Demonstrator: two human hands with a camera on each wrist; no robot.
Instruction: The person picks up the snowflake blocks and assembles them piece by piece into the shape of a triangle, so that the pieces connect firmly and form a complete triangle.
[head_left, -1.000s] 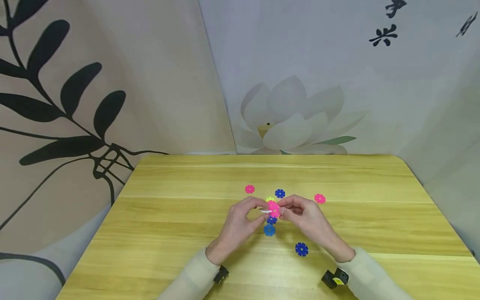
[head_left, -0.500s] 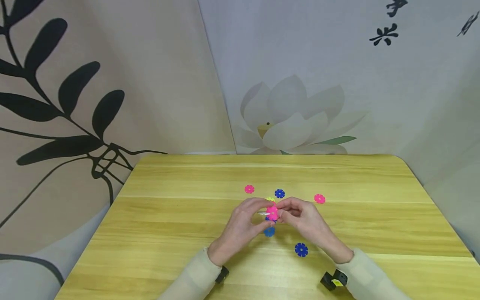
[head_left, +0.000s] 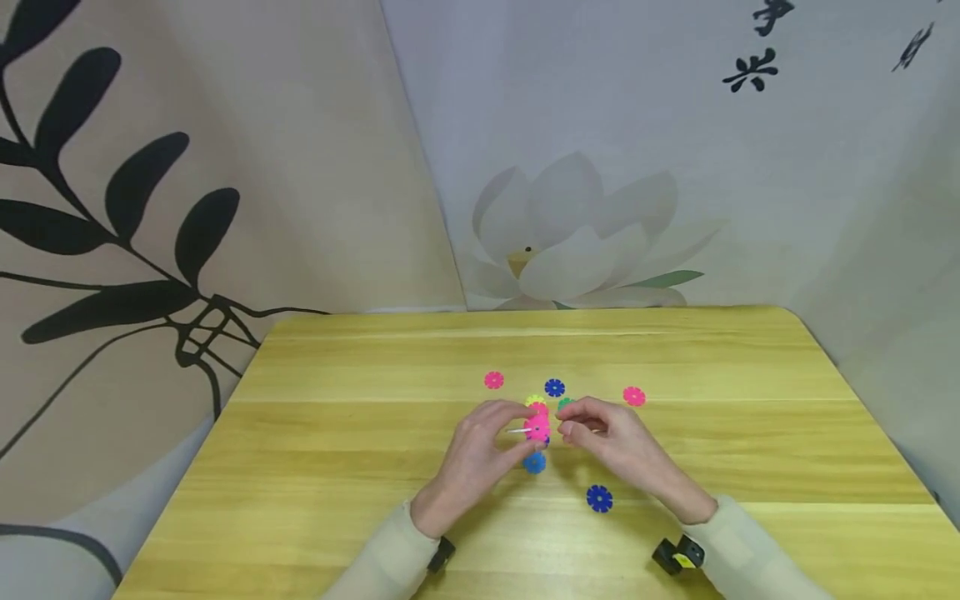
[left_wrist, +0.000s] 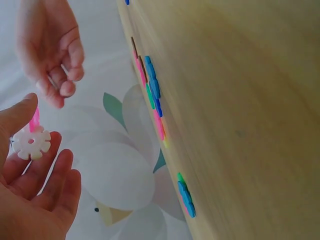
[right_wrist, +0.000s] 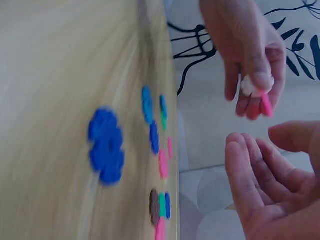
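My left hand (head_left: 478, 446) pinches a white notched snowflake disc (left_wrist: 31, 145) between thumb and fingers, above the table. A pink snowflake disc (head_left: 537, 429) is slotted into it, standing across it. Close by on the right is my right hand (head_left: 618, 437), apart from the pair, its fingers loosely bent and holding nothing; in the right wrist view a gap shows between its thumb and fingertips. Beneath the hands lie a light blue disc (head_left: 535, 462), a yellow disc (head_left: 535, 401) and a green disc (head_left: 565, 404), the last two partly hidden.
On the wooden table (head_left: 337, 450), a dark blue disc (head_left: 599, 498) lies nearer me and another blue disc (head_left: 554, 387) farther off. Single pink discs lie at the left (head_left: 493, 380) and right (head_left: 633, 396). A printed backdrop (head_left: 600, 100) stands behind the table.
My right hand has let go of the pink disc and drawn slightly right. The pink disc stays joined to the white one in my left hand. The view has shifted a little.
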